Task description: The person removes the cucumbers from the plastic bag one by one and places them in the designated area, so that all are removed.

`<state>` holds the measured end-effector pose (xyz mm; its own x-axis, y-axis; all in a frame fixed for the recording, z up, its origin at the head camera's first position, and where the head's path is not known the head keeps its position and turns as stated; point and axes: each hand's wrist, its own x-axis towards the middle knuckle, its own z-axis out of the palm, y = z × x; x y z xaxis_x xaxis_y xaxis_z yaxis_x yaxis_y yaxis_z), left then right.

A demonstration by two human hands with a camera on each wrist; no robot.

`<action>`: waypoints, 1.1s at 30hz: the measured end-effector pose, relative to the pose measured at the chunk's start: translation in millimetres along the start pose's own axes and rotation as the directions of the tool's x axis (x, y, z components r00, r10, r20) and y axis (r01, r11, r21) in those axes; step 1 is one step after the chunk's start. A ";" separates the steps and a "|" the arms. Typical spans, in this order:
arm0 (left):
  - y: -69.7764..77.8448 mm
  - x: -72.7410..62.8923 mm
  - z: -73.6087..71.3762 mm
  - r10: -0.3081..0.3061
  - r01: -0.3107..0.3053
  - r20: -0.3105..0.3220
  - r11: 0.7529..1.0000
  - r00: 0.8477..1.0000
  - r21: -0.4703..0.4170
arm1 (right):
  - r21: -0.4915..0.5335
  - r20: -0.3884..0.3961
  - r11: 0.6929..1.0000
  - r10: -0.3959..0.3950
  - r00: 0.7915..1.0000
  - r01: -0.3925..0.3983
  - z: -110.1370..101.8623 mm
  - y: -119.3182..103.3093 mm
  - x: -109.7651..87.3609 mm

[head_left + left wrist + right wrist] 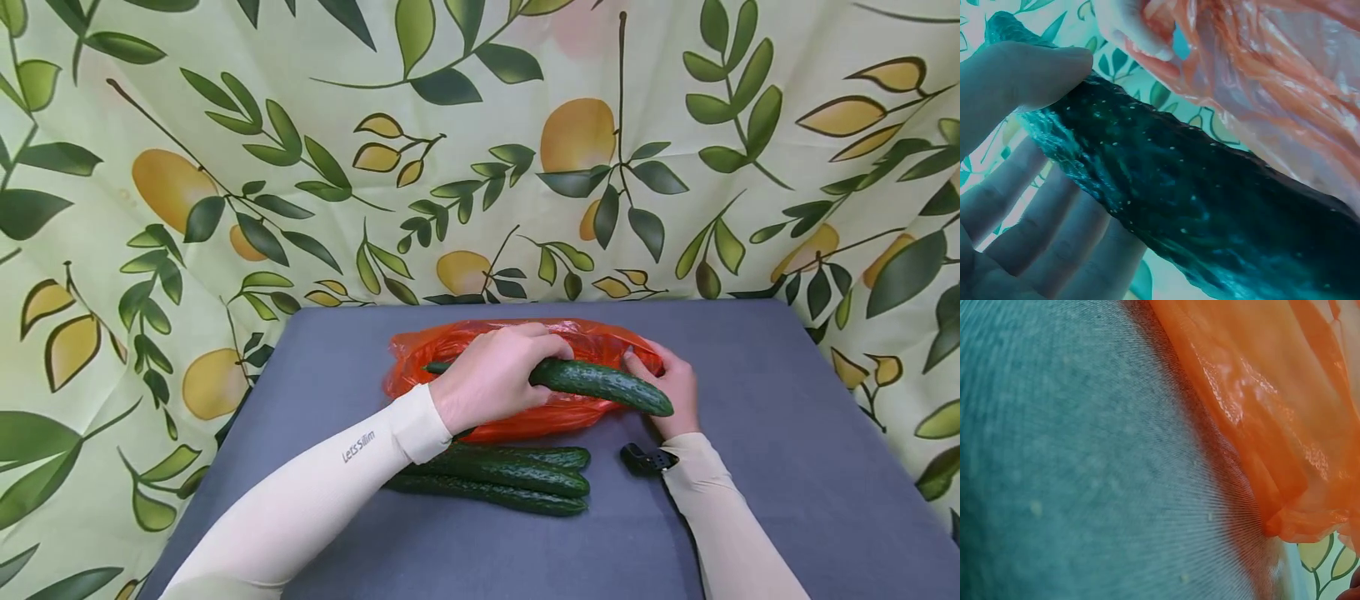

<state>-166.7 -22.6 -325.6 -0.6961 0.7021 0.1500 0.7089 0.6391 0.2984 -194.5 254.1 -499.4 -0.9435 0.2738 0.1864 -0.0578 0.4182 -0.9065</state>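
My left hand (pixel 495 371) grips a long dark green cucumber (pixel 600 385) above the front of a red plastic bag (pixel 517 425). In the left wrist view the thumb lies over the bumpy cucumber (pixel 1166 169) and the fingers pass beneath it. At the bag's right end my right hand (pixel 678 387) pinches the bag's edge between thumb and fingers. Several more cucumbers (pixel 517 475) lie side by side on the grey table, just in front of the bag and partly behind the left forearm. The right wrist view shows the bag (pixel 1272 425) but hardly any of the hand.
A grey table (pixel 765 367) carries everything. Behind it and at both sides hangs a cloth (pixel 480 208) printed with leaves and fruit. A black wrist strap (pixel 647 460) sits at the right wrist.
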 end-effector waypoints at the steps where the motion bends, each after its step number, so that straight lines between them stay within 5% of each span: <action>1: -0.4 -6.1 -0.5 -0.006 0.006 0.002 1.000 1.000 0.008 | 0.005 0.005 1.000 0.018 1.000 -0.018 0.3 -0.5 -0.1; 10: -5.4 -66.3 0.3 -0.046 0.047 -0.017 0.997 0.999 0.056 | -0.028 -0.005 0.996 0.080 0.997 -0.081 2.1 -5.1 0.4; 18: -6.5 -114.0 21.2 -0.056 0.057 -0.010 0.991 0.998 0.122 | -0.046 0.002 0.996 0.078 0.997 -0.078 4.3 -4.2 0.3; 24: -3.0 -136.3 41.8 -0.045 0.046 -0.014 0.991 0.999 0.126 | -0.052 0.017 0.996 0.078 0.997 -0.077 0.7 -3.2 2.3; 33: -1.4 -157.5 79.2 -0.043 0.038 0.062 0.996 0.997 0.081 | -0.039 0.029 0.995 0.094 0.995 -0.093 1.8 -3.0 -0.5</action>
<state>-49.0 -109.2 -424.3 -0.7176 0.6920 0.0786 0.6888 0.6886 0.2267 -194.5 251.1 -497.4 -0.9538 0.2869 0.0896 0.0428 0.4246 -0.9044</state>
